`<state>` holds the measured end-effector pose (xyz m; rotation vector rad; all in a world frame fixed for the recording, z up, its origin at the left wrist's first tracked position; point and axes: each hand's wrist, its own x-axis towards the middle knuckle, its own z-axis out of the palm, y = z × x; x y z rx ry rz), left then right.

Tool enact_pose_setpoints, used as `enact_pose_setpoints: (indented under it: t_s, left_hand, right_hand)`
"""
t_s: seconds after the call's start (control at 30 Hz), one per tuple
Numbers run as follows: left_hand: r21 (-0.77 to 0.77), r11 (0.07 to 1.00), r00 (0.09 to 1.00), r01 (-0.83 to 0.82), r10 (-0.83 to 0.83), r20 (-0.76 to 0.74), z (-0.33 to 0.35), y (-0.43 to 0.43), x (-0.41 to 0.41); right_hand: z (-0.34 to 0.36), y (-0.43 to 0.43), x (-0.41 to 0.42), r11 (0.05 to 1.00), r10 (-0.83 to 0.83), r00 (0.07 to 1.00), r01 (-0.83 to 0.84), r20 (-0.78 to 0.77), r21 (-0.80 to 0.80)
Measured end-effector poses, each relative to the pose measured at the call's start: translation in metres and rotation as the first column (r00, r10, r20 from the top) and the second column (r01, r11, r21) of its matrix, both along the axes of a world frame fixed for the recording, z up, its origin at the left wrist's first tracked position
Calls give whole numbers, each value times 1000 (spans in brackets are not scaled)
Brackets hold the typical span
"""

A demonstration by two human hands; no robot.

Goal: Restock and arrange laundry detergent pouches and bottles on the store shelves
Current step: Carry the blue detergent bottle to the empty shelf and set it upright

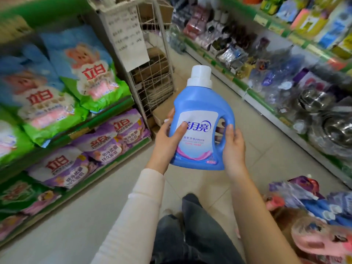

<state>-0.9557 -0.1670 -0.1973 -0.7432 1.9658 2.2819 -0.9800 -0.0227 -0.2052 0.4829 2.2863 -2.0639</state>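
Denim-clad legs (192,237) are showing below the blue detergent bottle (202,103). The left hand (167,140) is gripping its side, and the right hand (233,147) is curling round its handle. Left of the bottle, detergent pouches (91,73) are lying on green shelves (123,157).

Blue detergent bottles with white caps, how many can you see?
1: the blue detergent bottle, held between the left hand and right hand over the aisle. Blurred shelves may hide others.
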Motion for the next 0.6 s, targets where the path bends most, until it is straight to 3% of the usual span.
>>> enact_pose_setpoints:
  t_s: [0.33, 0.6]
  left_hand:
    - [-33, 963, 934, -269, 253, -253, 85, -44, -84]
    - [-78, 931, 845, -355, 284, -454, 165, -110, -136]
  right_hand:
    - [91, -54, -126, 969, 243, 921, -244, -306, 33]
    - [167, -125, -193, 950, 293, 824, -309, -484, 49]
